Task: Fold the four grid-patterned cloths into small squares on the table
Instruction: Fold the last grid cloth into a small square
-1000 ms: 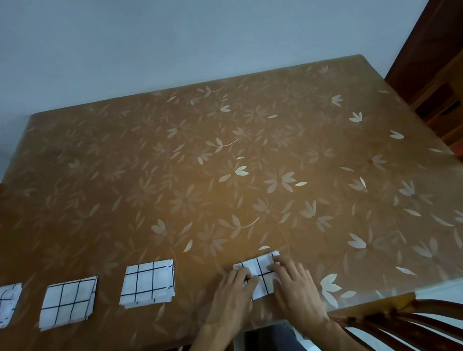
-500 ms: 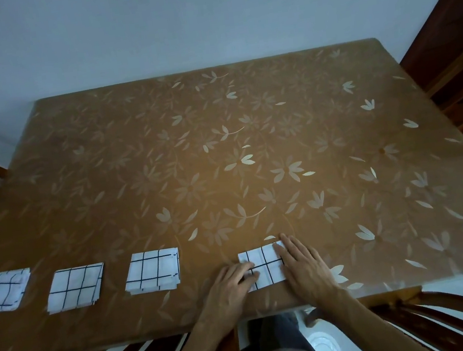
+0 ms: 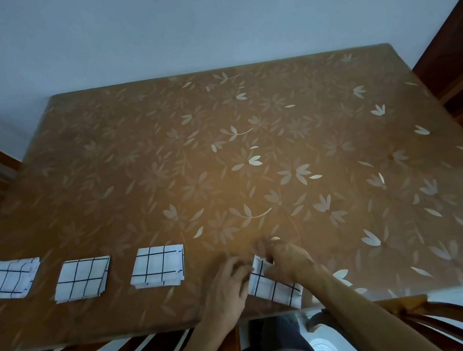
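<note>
As 2 hands (image 3: 226, 279) (image 3: 287, 259) hold 1 cloth (image 3: 271, 288), 3 squares (image 3: 10, 279) (image 3: 82, 279) (image 3: 157, 266) lie folded.

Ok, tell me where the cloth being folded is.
Head view, lower centre-right: the cloth lies by the table's near edge between the left hand and right hand, right of the nearest folded square.

No writing, label, brand or number could be read anywhere. The cloths (image 3: 158, 266) bore only dark grid lines, and the counter (image 3: 249, 143) carried only a pale flower print.
</note>
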A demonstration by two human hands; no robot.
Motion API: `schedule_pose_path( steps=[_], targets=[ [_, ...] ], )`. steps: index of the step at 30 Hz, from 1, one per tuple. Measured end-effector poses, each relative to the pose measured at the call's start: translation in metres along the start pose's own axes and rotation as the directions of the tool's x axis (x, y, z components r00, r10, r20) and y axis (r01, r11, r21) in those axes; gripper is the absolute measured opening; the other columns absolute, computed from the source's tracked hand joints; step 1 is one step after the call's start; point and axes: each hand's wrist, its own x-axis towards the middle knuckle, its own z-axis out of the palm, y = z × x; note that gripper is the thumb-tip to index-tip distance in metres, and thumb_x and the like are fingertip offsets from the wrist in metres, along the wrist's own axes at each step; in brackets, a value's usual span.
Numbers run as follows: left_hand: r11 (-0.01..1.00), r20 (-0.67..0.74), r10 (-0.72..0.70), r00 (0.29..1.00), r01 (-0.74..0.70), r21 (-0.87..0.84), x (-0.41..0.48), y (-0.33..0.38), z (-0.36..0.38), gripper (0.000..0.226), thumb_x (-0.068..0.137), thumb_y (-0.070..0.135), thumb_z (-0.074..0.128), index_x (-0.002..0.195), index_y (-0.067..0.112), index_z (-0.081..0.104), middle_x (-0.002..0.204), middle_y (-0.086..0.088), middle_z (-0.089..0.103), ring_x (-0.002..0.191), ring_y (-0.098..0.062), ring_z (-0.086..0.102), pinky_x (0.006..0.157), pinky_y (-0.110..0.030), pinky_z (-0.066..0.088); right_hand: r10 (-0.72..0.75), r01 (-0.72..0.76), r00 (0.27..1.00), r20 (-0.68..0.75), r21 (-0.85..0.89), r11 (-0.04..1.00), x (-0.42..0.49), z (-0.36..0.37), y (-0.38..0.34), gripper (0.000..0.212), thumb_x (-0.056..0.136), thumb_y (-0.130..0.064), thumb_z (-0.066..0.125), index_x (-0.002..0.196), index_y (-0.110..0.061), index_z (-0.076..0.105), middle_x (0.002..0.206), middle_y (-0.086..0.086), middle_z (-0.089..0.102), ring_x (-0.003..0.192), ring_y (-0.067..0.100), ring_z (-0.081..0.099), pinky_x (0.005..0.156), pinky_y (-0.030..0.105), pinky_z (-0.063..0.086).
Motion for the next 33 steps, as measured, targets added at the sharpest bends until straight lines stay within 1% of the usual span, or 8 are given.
schedule_pose_path(
  steps=[5, 9, 11, 15, 18, 21, 26, 33],
  targets=[
    [0.9, -0.077, -0.376, 0.924, 0.344, -0.268, -0.002, -0.012, -0.007, 0.029, 0.095, 0.033, 0.058, 0.124, 0.028, 0.057, 0.117, 0.014, 0.051, 0.1, -0.006, 0.058, 0.089, -0.026, 0.051, 0.127, -0.121, 0.992, 0.013, 0.423, 0.898, 0.005, 0.002, 0.006, 0.011, 0.089, -0.021, 0.062, 0.096, -0.014, 0.06, 0.079, -0.003, 0.064, 0.074, 0.016, 0.063, 0.057, 0.022, 0.048],
    [0.818, -0.1, -0.511, 0.853, 0.447, -0.362, -0.001, -0.02, -0.013, 0.022, 0.095, 0.029, 0.061, 0.115, 0.023, 0.059, 0.1, 0.008, 0.058, 0.081, -0.005, 0.058, 0.078, -0.027, 0.053, 0.201, -0.265, 0.959, 0.201, 0.888, 0.377, 0.0, 0.01, -0.006, 0.021, 0.094, -0.008, 0.057, 0.112, 0.002, 0.063, 0.094, 0.02, 0.074, 0.075, 0.025, 0.075, 0.056, 0.029, 0.059],
    [0.811, -0.114, -0.522, 0.845, 0.45, -0.374, -0.001, -0.024, -0.012, 0.022, 0.094, 0.03, 0.061, 0.114, 0.022, 0.06, 0.096, 0.008, 0.058, 0.081, -0.005, 0.058, 0.077, -0.03, 0.054, 0.171, -0.325, 0.943, 0.286, 0.901, 0.286, -0.006, 0.017, -0.013, 0.022, 0.096, -0.01, 0.058, 0.113, 0.002, 0.063, 0.1, 0.023, 0.073, 0.077, 0.027, 0.075, 0.056, 0.028, 0.059],
    [0.825, -0.132, -0.523, 0.842, 0.461, -0.327, 0.0, -0.024, -0.011, 0.026, 0.096, 0.035, 0.057, 0.119, 0.024, 0.058, 0.106, 0.005, 0.057, 0.092, -0.011, 0.059, 0.081, -0.035, 0.055, 0.159, -0.313, 0.95, 0.271, 0.788, 0.531, -0.011, 0.029, -0.015, 0.021, 0.092, -0.022, 0.062, 0.099, -0.005, 0.07, 0.076, 0.008, 0.073, 0.059, 0.016, 0.07, 0.054, 0.025, 0.054],
    [0.84, -0.144, -0.523, 0.84, 0.478, -0.256, 0.007, -0.018, -0.014, 0.031, 0.098, 0.039, 0.05, 0.126, 0.026, 0.055, 0.12, 0.005, 0.053, 0.098, -0.011, 0.059, 0.083, -0.032, 0.054, 0.305, -0.207, 0.95, -0.065, 0.599, 0.774, -0.005, 0.023, -0.011, 0.026, 0.089, -0.034, 0.058, 0.08, -0.013, 0.069, 0.068, -0.004, 0.067, 0.061, 0.012, 0.064, 0.055, 0.025, 0.052],
    [0.894, -0.195, -0.433, 0.88, 0.392, -0.217, 0.02, -0.011, -0.011, 0.035, 0.099, 0.034, 0.05, 0.133, 0.023, 0.054, 0.128, 0.004, 0.051, 0.109, -0.011, 0.056, 0.084, -0.022, 0.048, 0.305, -0.097, 0.888, -0.344, 0.509, 0.855, 0.003, 0.01, -0.011, 0.02, 0.091, -0.033, 0.052, 0.097, -0.016, 0.061, 0.094, -0.002, 0.063, 0.085, 0.019, 0.062, 0.074, 0.037, 0.055],
    [0.917, -0.127, -0.371, 0.92, 0.341, -0.208, 0.03, -0.004, -0.002, 0.038, 0.1, 0.031, 0.051, 0.138, 0.024, 0.052, 0.136, 0.006, 0.045, 0.123, -0.008, 0.047, 0.092, -0.016, 0.045, 0.268, -0.171, 0.936, -0.229, 0.371, 0.913, 0.02, 0.014, -0.014, 0.037, 0.099, -0.029, 0.049, 0.126, -0.004, 0.049, 0.121, 0.012, 0.055, 0.105, 0.028, 0.059, 0.086, 0.039, 0.05],
    [0.89, -0.202, -0.454, 0.868, 0.449, -0.073, 0.01, -0.029, -0.012, 0.026, 0.096, 0.02, 0.058, 0.122, 0.021, 0.063, 0.128, -0.002, 0.051, 0.115, -0.015, 0.054, 0.088, -0.017, 0.039, 0.114, -0.054, 0.976, -0.188, 0.298, 0.953, 0.014, 0.035, -0.038, 0.033, 0.094, -0.03, 0.055, 0.119, -0.009, 0.052, 0.103, 0.012, 0.068, 0.093, 0.031, 0.066, 0.07, 0.035, 0.048]
  ],
)
